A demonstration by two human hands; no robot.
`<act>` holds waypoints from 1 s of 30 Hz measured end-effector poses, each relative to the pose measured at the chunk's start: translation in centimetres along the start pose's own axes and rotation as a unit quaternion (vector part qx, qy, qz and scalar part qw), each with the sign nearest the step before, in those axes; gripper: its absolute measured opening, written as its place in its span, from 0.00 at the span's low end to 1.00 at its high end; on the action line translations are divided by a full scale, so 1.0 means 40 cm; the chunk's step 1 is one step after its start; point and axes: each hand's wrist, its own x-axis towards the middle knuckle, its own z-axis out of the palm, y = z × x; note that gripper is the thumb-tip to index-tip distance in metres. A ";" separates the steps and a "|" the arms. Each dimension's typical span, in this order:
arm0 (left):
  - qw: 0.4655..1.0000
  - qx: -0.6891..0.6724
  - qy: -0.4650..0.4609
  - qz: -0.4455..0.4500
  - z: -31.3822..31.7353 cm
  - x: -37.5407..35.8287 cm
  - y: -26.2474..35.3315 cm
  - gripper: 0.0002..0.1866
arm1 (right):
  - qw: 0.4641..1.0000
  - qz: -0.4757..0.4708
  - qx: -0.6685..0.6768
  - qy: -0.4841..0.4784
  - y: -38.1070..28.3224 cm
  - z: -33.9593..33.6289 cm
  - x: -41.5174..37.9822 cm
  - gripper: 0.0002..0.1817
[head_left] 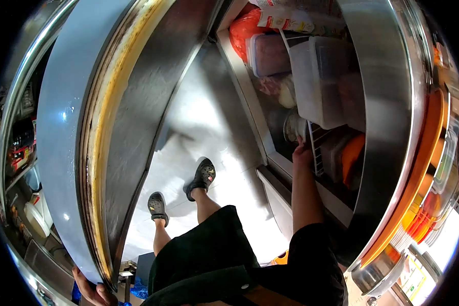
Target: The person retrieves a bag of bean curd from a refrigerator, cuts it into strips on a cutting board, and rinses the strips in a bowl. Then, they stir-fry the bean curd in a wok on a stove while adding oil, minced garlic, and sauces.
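Note:
At the lower left, my left hand [93, 291] has its fingers wrapped round the bottom edge of an open refrigerator door [66, 153]. The yellowed, stained door gasket [99, 153] runs up from there. My right hand [302, 149] reaches low into the refrigerator cabinet, its fingers closed at the edge of a small round container [292, 127]. Part of that container is hidden behind a wire shelf [316, 150]. Just above it sits a large translucent plastic tub [316, 84]. An orange item [354, 159] lies to the right of my right hand.
Higher in the cabinet are a lidded box [270, 53], a red plastic bag [244, 31] and printed packaging [296, 19]. An orange tray [408, 199] and a metal pot [376, 273] stand on the right. My feet in dark clogs [204, 174] are on the shiny floor [204, 107].

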 end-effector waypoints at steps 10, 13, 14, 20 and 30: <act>0.998 0.034 -0.027 -0.047 -0.001 0.014 0.022 0.34 | 0.995 -0.007 0.036 0.094 0.003 0.112 -0.115 0.17; 0.998 0.036 -0.026 -0.045 0.001 0.021 0.023 0.34 | 0.997 0.063 0.031 0.034 0.049 0.117 -0.087 0.17; 0.999 0.036 -0.021 -0.034 0.000 0.022 0.025 0.34 | 0.991 0.119 0.057 0.001 0.069 0.116 -0.075 0.18; 0.997 0.034 -0.041 -0.048 -0.009 -0.001 0.025 0.31 | 0.896 0.003 -0.428 -0.115 0.154 0.288 0.063 0.24; 0.996 0.000 -0.058 -0.064 -0.031 -0.033 -0.008 0.23 | 0.587 -0.370 -0.720 -0.005 0.165 0.433 0.213 0.20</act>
